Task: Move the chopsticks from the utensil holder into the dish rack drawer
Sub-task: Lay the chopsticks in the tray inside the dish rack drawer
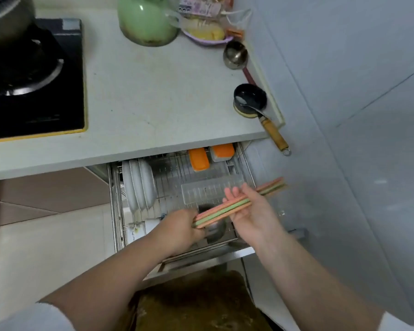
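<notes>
The chopsticks (pixel 234 204), a bundle of pink, green and orange sticks, are held in the air directly above the open dish rack drawer (pixel 177 185). The bundle is not yet inside the drawer.

**Hand state**
- The left hand (pixel 179 229) is closed around the near-left end of the bundle.
- The right hand (pixel 251 213) lies palm-up and mostly open beneath the middle of the bundle. Its fingers are extended and support the sticks without clamping them.

**Governing relation**
- The long axis of the bundle runs diagonally, from the left hand at the near-left to the free tips at the far-right. The tips project beyond the right edge of the wire rack.
- A clear ribbed tray (pixel 210 189) lies in the rack just behind the right hand. Its long side runs roughly left to right, close to the axis of the bundle but not parallel with it.
- The right hand is the nearer of the two to the tray. A metal cup (pixel 214 229) sits below the bundle, between the hands.

**Judgement**
The tray is the probable resting place. The coming move requires a small rotation of the bundle to match the tray, a shift leftward to bring the tips inside the rack, and then a lowering motion. The white plates (pixel 139 185) stand well to the left, clear of this path.
</notes>
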